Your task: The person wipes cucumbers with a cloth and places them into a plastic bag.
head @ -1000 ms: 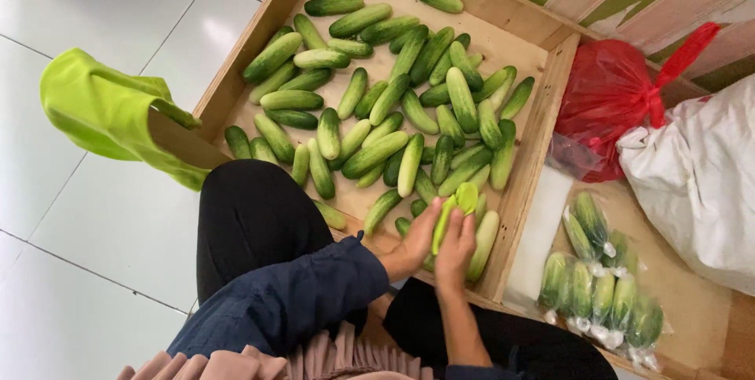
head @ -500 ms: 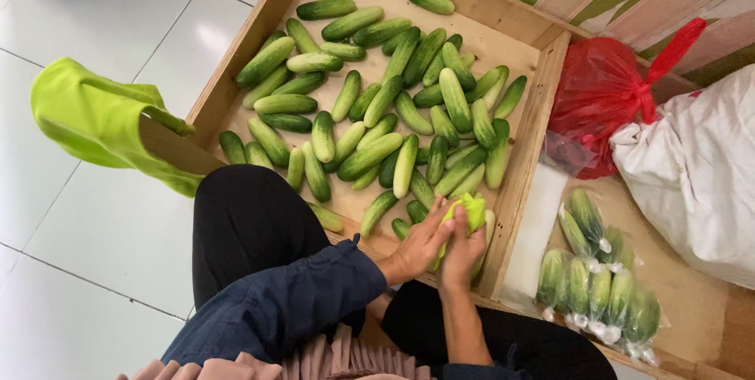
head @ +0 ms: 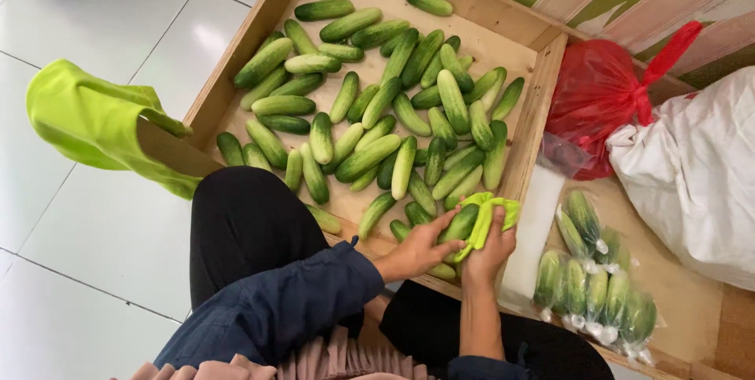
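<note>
Below, white floor tiles (head: pixel 86 215) meet a wooden crate (head: pixel 543 89); both hands (head: pixel 452 246) hold a cucumber (head: pixel 458 225) in green cloth (head: pixel 491 211).

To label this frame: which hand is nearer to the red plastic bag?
Right. The right hand, gripping a green cloth, sits below-left of the red bag; the left hand, on a cucumber, lies farther left.

Inside the wooden crate (head: pixel 543 105) lie roughly fifty loose cucumbers (head: pixel 377 124). Just right of the crate sit about eight wrapped cucumbers (head: pixel 594 285), one red plastic bag (head: pixel 602 97) and one white sack (head: pixel 700 175). Two green cloths (head: pixel 86 120) show: one left of the crate, one at its near right corner.
</note>
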